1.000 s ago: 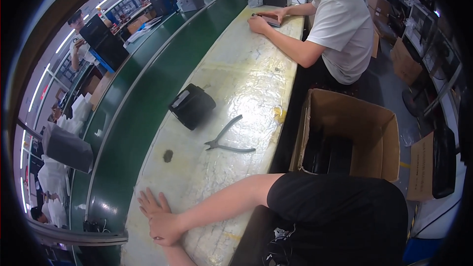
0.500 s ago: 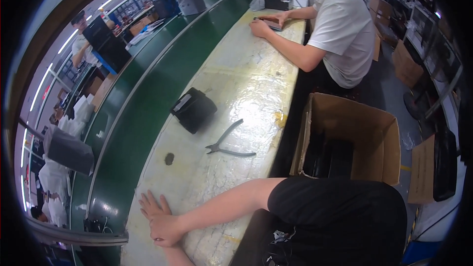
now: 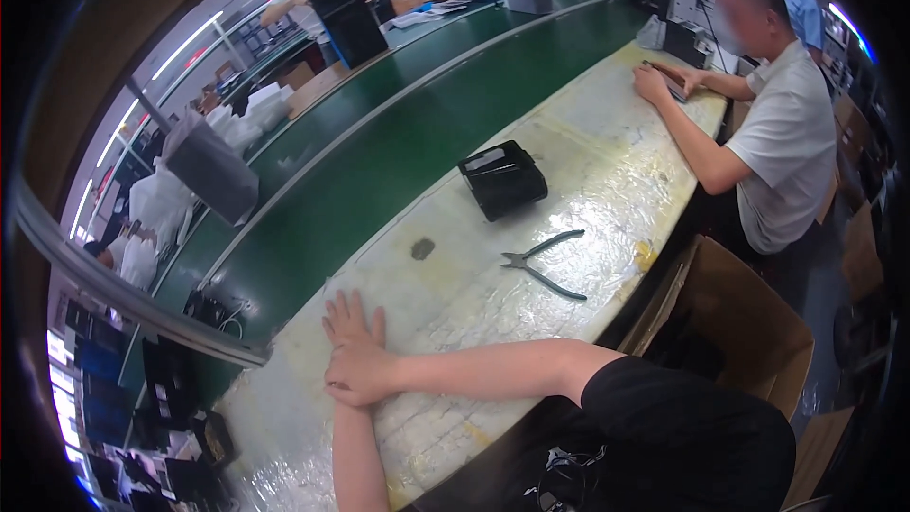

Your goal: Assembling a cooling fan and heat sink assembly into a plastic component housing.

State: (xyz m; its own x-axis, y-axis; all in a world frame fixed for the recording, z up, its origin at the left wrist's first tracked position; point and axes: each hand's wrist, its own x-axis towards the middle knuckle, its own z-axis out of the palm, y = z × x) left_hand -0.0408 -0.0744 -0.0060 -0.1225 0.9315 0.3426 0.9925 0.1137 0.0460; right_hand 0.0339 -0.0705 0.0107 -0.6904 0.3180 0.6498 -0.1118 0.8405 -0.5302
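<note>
My left hand point(image 3: 352, 322) lies flat on the pale, plastic-covered table point(image 3: 445, 313), fingers spread and holding nothing. My right hand point(image 3: 368, 370) crosses over from the right and is wrapped round my left wrist. Beyond my hands, apart from them, lie the cutting pliers point(image 3: 545, 265). Their green handles are spread wide and their jaws point left. Farther off sits a glossy black boxy housing point(image 3: 504, 180) with a pale label strip on top. A dark round stain point(image 3: 423, 248) marks the table between my hands and the housing.
A green conveyor belt point(image 3: 389, 123) runs along the table's far side. An open cardboard box point(image 3: 758, 313) stands by the near edge. A co-worker point(image 3: 787, 133) at the table's far right end handles a small object. A metal rail point(image 3: 142, 280) crosses at left.
The whole view has swung, so the table, pliers and black housing appear farther right. My hands keep the same pose, right hand round left wrist.
</note>
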